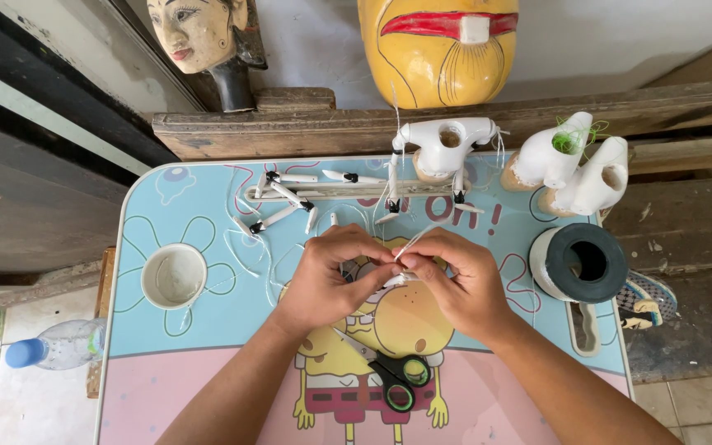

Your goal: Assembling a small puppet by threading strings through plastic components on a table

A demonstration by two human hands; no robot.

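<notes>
A water bottle (58, 344) lies on the floor left of the cartoon-printed table (208, 387). On it sit a white cup (174, 276), then scissors (393, 377). Above them the left hand (327, 278) and right hand (455, 284) pinch a thin white thread (419, 236) together. A tape roll (580, 262) rests at the right.
</notes>
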